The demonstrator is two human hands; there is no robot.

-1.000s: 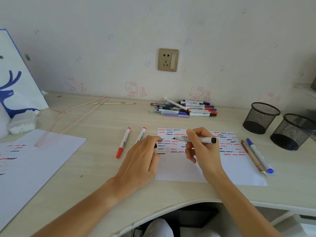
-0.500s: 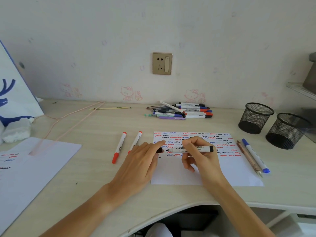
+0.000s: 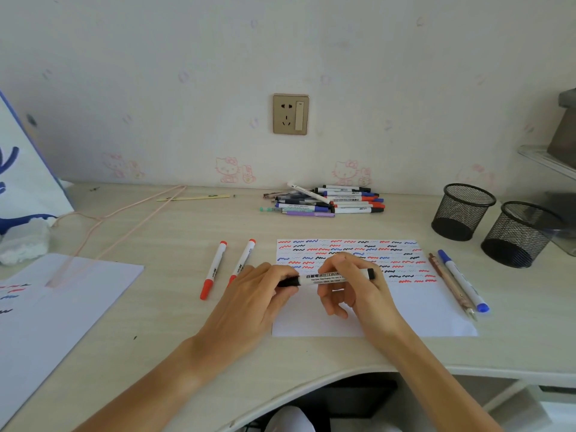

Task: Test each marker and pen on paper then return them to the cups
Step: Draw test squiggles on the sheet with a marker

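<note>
Reading "WHITEBOA…", marker (image 3: 330, 277) label

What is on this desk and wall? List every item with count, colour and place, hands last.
black whiteboard marker: one, white barrel, held level over the sheet
test sheet: one, white with red, blue and black squiggles, desk centre
red markers: two, left of the sheet
blue marker: one, right of the sheet, beside a brown pen
pen pile: mixed colours, by the wall
mesh cups: two, black, far right
second sheet: white, left
wall socket: one, gold
left hand: pinches the marker's cap end
right hand: grips the barrel
</note>
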